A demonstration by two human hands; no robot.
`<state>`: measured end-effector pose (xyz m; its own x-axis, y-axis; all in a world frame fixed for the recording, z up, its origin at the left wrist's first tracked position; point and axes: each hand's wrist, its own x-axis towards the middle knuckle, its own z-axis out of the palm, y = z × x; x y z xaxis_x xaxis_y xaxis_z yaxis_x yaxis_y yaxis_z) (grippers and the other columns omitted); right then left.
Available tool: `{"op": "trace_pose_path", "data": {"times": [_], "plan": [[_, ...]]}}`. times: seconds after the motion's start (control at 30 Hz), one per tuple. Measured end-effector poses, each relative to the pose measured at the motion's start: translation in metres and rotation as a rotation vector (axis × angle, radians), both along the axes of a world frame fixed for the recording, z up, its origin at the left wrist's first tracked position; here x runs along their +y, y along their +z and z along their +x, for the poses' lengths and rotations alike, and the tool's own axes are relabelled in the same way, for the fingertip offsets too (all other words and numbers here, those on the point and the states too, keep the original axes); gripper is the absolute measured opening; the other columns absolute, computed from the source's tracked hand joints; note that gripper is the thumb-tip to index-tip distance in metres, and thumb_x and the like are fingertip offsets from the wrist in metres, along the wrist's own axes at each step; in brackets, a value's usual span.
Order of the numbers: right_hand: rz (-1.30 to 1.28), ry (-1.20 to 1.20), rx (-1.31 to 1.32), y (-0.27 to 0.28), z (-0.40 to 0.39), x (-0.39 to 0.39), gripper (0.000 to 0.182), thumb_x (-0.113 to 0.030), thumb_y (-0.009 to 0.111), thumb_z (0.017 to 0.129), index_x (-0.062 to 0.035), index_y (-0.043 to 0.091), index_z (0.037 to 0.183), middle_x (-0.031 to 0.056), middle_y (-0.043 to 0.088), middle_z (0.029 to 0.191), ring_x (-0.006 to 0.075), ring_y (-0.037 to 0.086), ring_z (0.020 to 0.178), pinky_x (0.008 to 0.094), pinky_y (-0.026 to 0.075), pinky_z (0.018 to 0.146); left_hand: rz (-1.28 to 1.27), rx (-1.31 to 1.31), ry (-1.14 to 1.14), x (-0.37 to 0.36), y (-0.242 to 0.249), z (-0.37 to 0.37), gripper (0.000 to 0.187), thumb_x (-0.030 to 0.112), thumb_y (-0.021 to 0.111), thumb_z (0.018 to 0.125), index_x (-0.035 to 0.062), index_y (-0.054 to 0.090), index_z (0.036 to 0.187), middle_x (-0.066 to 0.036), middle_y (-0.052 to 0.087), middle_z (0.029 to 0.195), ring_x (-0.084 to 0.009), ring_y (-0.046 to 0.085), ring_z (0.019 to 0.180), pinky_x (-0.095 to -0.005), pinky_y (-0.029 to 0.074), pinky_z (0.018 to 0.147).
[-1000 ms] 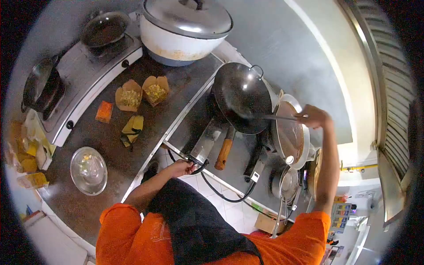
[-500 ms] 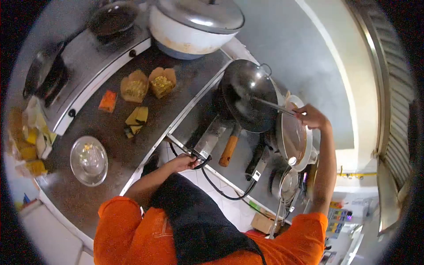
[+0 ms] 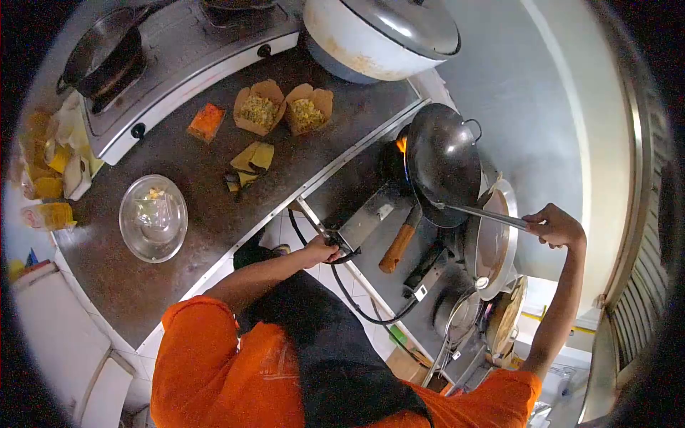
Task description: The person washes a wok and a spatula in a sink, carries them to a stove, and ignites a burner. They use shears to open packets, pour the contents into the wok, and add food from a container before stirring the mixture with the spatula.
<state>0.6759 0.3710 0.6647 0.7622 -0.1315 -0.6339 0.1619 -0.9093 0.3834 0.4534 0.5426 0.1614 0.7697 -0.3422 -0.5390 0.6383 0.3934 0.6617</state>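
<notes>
My left hand (image 3: 321, 251) is closed at the front end of the gas burner (image 3: 367, 214), on its control knob, which the fingers mostly cover. A black hose meets the burner there. Orange flame (image 3: 402, 145) shows at the left edge of the dark wok (image 3: 446, 164), which has a wooden handle (image 3: 399, 248). In my right hand (image 3: 555, 227) is a long metal cooking utensil (image 3: 485, 215), gripped near the end of its handle. Its far end rests at the wok's lower part; the shape of its head cannot be made out.
Beside the wok stands a wide pot (image 3: 492, 235) of brownish liquid. A strainer (image 3: 464, 317) lies nearer. On the left counter are two food boxes (image 3: 260, 107), a packet of orange bits (image 3: 207, 123), and a clear bowl (image 3: 153, 217). A large lidded pot (image 3: 378, 43) stands behind.
Flame now shows beside the wok. The utensil's far end has shifted from the wok's middle toward its near edge. The camera has turned, so the scene sits further right.
</notes>
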Motion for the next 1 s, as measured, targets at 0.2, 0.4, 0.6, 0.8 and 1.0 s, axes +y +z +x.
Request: {"op": "trace_pose_path", "data": {"times": [0.2, 0.4, 0.6, 0.8, 1.0], "plan": [[-0.001, -0.013, 0.011, -0.01, 0.001, -0.003, 0.027, -0.032, 0.059, 0.089, -0.017, 0.068, 0.11, 0.0015, 0.051, 0.053, 0.0098, 0.044, 0.039, 0.0279, 0.038, 0.036, 0.082, -0.052, 0.043, -0.02, -0.041, -0.001, 0.014, 0.004, 0.05, 0.091, 0.0022, 0.054, 0.077, -0.006, 0.058, 0.065, -0.0123, 0.053, 0.053, -0.0278, 0.042, 0.048], [0.015, -0.018, 0.003, -0.012, 0.001, -0.011, 0.025, -0.03, 0.058, 0.089, -0.0167, 0.068, 0.107, 0.0007, 0.051, 0.054, 0.009, 0.043, 0.04, 0.0278, 0.037, 0.037, 0.25, -0.006, 0.045, -0.016, -0.023, 0.001, 0.018, 0.013, 0.054, 0.086, 0.0023, 0.057, 0.072, -0.005, 0.06, 0.062, -0.0137, 0.058, 0.057, -0.03, 0.046, 0.051], [0.089, -0.134, -0.018, -0.029, -0.005, -0.033, 0.024, -0.031, 0.058, 0.09, -0.0089, 0.065, 0.096, -0.001, 0.049, 0.055, 0.0077, 0.04, 0.042, 0.0276, 0.031, 0.037, 0.14, -0.007, 0.072, -0.024, -0.059, -0.001, 0.019, 0.015, 0.056, 0.087, 0.003, 0.06, 0.072, -0.004, 0.063, 0.063, -0.0124, 0.059, 0.056, -0.0293, 0.047, 0.053], [0.856, -0.636, 0.071, -0.141, -0.007, -0.199, 0.024, -0.029, 0.051, 0.096, -0.0052, 0.054, 0.09, -0.001, 0.049, 0.06, 0.0066, 0.046, 0.047, 0.0229, 0.038, 0.036, -0.15, 0.063, -0.088, 0.009, 0.0, 0.008, 0.032, 0.03, 0.049, 0.094, -0.0013, 0.052, 0.098, -0.022, 0.064, 0.081, -0.0212, 0.063, 0.061, -0.0296, 0.054, 0.057], [0.74, -0.309, -0.384, -0.208, -0.114, -0.116, 0.019, -0.019, 0.062, 0.087, -0.0003, 0.059, 0.086, 0.0093, 0.062, 0.068, 0.0121, 0.053, 0.053, 0.0281, 0.043, 0.048, -0.361, 0.19, -0.191, -0.01, 0.129, 0.039, 0.051, 0.054, 0.052, 0.087, 0.0073, 0.047, 0.107, -0.012, 0.062, 0.09, -0.0239, 0.065, 0.079, -0.0384, 0.052, 0.072]]}}
